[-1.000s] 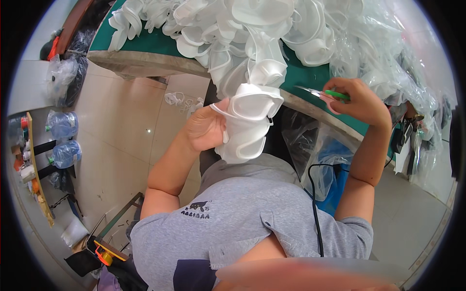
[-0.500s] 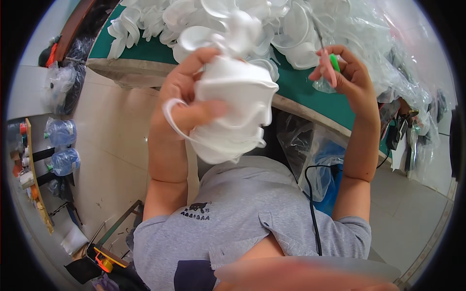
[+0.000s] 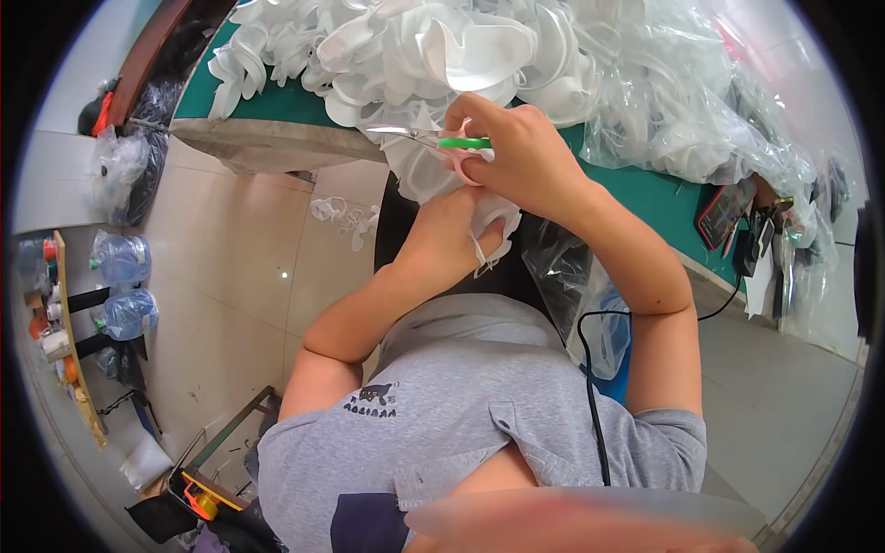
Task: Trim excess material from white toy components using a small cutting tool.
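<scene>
My right hand (image 3: pixel 516 157) grips small scissors (image 3: pixel 433 140) with green and pink handles, blades pointing left over a white moulded cup piece (image 3: pixel 433 175). My left hand (image 3: pixel 452 240) sits just below the right hand and holds that white piece from underneath, with a thin white strap hanging by its fingers. Both hands are close together, at the near edge of a green table (image 3: pixel 664 198). A large heap of white cup pieces (image 3: pixel 415 46) covers the table behind them.
Clear plastic bags (image 3: pixel 701 111) full of white pieces lie on the table's right. A black cable (image 3: pixel 590 369) runs down over my grey shirt. White scraps (image 3: pixel 346 217) lie on the tiled floor. Water bottles (image 3: pixel 124 286) and a shelf stand at the far left.
My left hand has lowered the white piece from near the camera to in front of my chest. My right hand swung the scissors left, over that piece.
</scene>
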A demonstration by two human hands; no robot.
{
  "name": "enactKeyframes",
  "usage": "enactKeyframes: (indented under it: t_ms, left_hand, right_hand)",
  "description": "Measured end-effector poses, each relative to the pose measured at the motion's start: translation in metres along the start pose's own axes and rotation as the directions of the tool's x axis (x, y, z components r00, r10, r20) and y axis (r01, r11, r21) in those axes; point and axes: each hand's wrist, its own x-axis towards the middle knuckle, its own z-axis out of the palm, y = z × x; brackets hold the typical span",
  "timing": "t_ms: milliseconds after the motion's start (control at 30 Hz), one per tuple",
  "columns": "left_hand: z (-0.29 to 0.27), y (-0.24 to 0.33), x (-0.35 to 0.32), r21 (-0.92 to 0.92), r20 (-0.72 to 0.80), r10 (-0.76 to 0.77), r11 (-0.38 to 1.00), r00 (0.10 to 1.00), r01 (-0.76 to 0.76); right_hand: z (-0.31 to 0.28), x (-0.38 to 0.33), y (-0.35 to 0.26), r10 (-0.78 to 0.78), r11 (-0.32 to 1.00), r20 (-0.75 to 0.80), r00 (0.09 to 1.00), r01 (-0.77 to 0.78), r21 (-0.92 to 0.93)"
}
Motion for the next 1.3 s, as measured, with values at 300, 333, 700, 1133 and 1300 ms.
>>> enactKeyframes:
  t_ms: [300,333,700,1133,1300]
  left_hand:
    - [-0.005,0.003,-0.006,-0.193,-0.321,-0.023,0.980,0.947,-0.041]
    - [-0.004,-0.006,-0.002,-0.347,-0.269,-0.014,0.934,0.963,-0.084]
    - [-0.005,-0.019,0.013,-0.891,0.131,-0.094,0.425,0.987,0.159]
    - [-0.008,-0.023,0.012,-0.913,-0.083,-0.110,0.407,0.990,-0.031]
    - [-0.007,-0.014,0.006,-0.943,-0.105,-0.185,0.329,0.977,-0.039]
  right_hand:
    - [-0.070,-0.003,0.033,0.326,0.223,-0.211,0.921,0.142,0.964]
    - [-0.074,-0.004,0.036,0.332,0.140,-0.184,0.925,0.145,0.980]
    - [-0.069,-0.037,0.050,0.387,0.878,-0.366,0.846,-0.217,0.426]
    - [-0.054,-0.080,0.033,0.303,0.830,0.301,0.904,-0.405,0.383]
    - [-0.041,-0.084,0.035,0.275,0.847,0.269,0.923,-0.365,0.386]
